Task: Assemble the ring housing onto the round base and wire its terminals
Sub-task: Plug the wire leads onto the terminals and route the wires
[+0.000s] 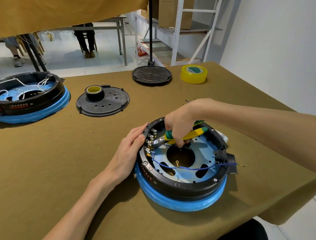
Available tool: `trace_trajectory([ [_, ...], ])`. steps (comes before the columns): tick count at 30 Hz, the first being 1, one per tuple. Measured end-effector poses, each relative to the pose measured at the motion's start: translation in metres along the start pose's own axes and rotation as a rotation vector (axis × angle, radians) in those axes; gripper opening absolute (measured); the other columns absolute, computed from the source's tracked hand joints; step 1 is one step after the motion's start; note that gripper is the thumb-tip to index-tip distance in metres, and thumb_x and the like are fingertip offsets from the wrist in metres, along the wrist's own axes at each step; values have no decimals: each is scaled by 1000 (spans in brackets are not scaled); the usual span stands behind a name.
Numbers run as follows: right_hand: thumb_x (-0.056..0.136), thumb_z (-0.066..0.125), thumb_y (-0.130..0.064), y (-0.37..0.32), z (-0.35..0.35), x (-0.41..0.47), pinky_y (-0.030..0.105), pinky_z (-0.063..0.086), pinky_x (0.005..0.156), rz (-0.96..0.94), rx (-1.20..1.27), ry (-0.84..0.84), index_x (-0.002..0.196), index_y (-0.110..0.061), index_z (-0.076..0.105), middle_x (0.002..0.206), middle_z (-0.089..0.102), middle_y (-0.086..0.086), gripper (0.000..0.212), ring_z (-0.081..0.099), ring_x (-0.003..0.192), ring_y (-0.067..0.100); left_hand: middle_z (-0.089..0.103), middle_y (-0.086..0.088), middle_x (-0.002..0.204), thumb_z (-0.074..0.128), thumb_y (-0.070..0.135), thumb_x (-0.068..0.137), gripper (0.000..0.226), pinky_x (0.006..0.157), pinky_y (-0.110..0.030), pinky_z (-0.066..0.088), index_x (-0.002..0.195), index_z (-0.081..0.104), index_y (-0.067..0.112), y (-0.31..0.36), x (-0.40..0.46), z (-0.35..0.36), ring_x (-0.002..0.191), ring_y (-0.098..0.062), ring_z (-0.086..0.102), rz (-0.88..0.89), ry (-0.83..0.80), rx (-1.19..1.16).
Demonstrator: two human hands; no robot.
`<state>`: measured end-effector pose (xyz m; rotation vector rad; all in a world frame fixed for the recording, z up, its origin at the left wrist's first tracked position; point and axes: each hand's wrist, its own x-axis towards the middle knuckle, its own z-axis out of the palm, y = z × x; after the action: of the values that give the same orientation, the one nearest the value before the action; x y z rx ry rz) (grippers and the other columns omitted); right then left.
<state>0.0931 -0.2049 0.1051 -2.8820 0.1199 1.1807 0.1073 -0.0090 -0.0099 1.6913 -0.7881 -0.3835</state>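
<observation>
Right hand (179, 124): grips green-and-yellow-handled pliers (182, 138).
Left hand (130, 146): flat against black ring housing (182, 186).
Risk: pliers slipping, bending metal terminals (150, 141).

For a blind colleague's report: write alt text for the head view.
A right hand works green-and-yellow pliers at the terminals inside a black ring housing on a blue base, while the left hand steadies the housing's rim. A blue wire crosses inside; a second unit, a black cover and yellow tape lie on the table.
</observation>
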Motion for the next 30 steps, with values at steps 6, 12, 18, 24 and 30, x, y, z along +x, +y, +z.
trace_trajectory([
  [6,83,79,-15,1,6,-2,35,56,69,-26,-5,33,81,-6,70,69,71,4,13,66,68,21,49,12,150,35,51,99,63,116,-34,39,157,40,26,1,-1,0,135,1,48,2,1,23],
  [12,79,82,-17,3,12,3,20,46,47,-26,12,90,86,-3,71,57,66,-1,19,61,54,14,48,10,153,34,52,99,64,118,-36,38,157,39,26,1,-1,0,137,0,46,-7,3,42],
  [18,76,80,-15,8,20,8,17,44,41,-49,27,151,78,-10,66,43,59,-10,16,56,41,6,49,12,152,35,52,99,63,118,-35,38,156,41,26,0,-1,0,136,3,47,-13,8,38],
  [24,76,79,-13,7,22,6,17,43,40,-49,49,177,84,-5,70,43,60,-8,14,56,40,7,48,10,153,35,52,99,64,120,-45,36,156,41,25,0,0,0,139,-3,46,-22,18,48],
  [30,81,81,-18,6,23,0,22,44,49,-70,21,174,102,-2,71,75,67,4,29,60,64,16,48,9,153,35,53,98,65,119,-47,36,157,41,25,2,-1,0,139,-5,46,-23,12,51],
])
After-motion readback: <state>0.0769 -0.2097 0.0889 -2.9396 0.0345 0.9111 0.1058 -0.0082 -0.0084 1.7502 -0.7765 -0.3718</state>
